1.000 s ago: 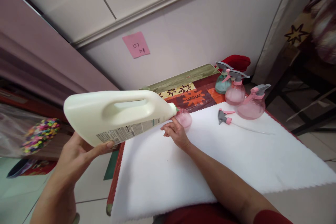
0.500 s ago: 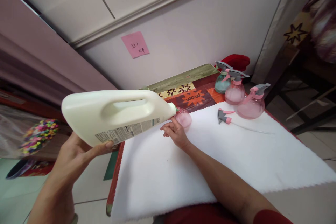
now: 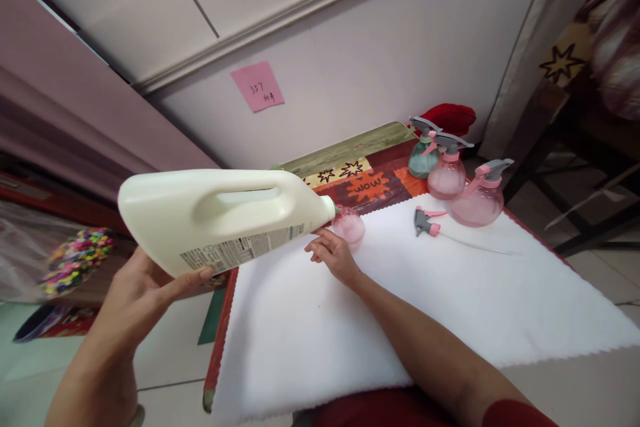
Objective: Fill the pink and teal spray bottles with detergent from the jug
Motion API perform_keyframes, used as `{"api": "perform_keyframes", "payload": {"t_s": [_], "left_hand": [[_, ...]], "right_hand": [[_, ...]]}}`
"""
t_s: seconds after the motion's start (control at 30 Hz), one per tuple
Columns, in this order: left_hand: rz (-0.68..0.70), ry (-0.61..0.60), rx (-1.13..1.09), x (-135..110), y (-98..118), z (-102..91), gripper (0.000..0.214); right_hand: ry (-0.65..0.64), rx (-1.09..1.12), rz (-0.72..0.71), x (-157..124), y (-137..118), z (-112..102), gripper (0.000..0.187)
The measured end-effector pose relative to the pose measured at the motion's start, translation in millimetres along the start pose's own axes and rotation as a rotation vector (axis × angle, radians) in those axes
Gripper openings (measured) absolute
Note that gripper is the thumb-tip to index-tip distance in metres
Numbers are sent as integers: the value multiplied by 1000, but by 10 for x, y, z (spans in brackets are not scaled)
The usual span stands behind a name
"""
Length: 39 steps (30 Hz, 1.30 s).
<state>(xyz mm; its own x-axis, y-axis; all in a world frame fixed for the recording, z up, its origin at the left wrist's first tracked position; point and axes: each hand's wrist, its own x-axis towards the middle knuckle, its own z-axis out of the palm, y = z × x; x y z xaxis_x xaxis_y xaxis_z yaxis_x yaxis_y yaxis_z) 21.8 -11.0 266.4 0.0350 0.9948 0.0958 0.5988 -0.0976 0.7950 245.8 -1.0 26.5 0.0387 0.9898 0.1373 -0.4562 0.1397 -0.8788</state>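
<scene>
- Cream-white plastic jug (image 3: 220,213), held nearly level in the air, puts its spout at a small round pink bottle (image 3: 350,225) on the white cloth (image 3: 400,307).
- Left hand (image 3: 145,293) clamps the jug's base from beneath.
- Right hand (image 3: 333,253) rests beside the bottle, fingers curled, tips touching it; whether it grips, I cannot tell.
- Bare cloth spreads toward the near edge.
- The spout hides the bottle's mouth.

The left hand (image 3: 145,290) is under the big jug (image 3: 220,220), which lies on its side over the left edge of the table (image 3: 220,340). The jug's mouth is at the top of the small bottle (image 3: 349,225) on the cloth (image 3: 400,320). The right hand (image 3: 333,253) sits just beside that bottle. Further right lies a spray top (image 3: 425,221), with three spray bottles (image 3: 447,173) behind it.
</scene>
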Motion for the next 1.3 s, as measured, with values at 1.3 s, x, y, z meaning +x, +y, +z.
{"api": "perform_keyframes", "payload": {"t_s": [1.3], "left_hand": [[-71,-81,-43,33,203,-20,82]], "right_hand": [[-292,-622,220,-84,95,-9,36]]}}
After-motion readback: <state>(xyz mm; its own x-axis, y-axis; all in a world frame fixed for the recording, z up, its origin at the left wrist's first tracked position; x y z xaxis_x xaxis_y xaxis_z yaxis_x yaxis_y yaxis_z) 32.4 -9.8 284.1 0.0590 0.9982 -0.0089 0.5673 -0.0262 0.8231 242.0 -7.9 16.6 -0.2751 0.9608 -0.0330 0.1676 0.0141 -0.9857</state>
